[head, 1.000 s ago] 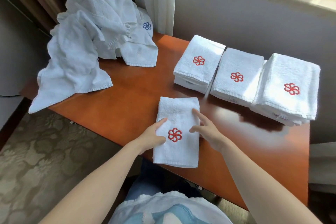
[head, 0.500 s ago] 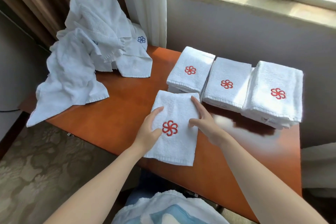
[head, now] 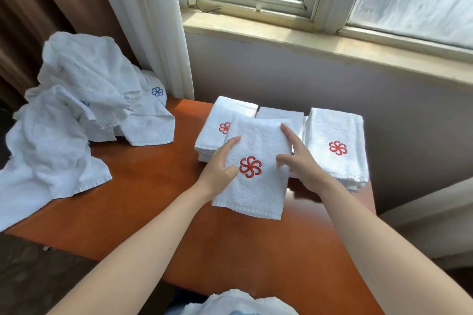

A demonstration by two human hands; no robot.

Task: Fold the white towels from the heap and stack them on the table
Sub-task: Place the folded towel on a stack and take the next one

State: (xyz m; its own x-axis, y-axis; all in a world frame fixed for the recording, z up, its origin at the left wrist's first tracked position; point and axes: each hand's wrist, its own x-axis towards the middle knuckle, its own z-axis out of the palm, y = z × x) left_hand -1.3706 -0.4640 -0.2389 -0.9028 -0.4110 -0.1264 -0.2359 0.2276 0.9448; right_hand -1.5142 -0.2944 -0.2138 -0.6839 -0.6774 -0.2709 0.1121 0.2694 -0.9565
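The person held a folded white terry towel with a red flower emblem (head: 256, 192) by its two long edges, above the far side of the glossy orange-brown wooden table (head: 153, 199). The left hand (head: 220, 163) gripped the left edge, with the forefinger stretched forward along it and the thumb laid on top beside the emblem. The right hand (head: 302, 163) mirrored it on the right edge, forefinger straight, thumb pointing inward across the cloth. The remaining fingers of both hands were hidden beneath. Both forearms reached forward, roughly parallel. The towel overlapped the left stack of folded white towels (head: 217, 120) and covered most of the middle stack (head: 281, 114). The right stack (head: 335, 135) lay just beside the right hand. The heap of crumpled white towels (head: 76, 110) lay at the table's left end.
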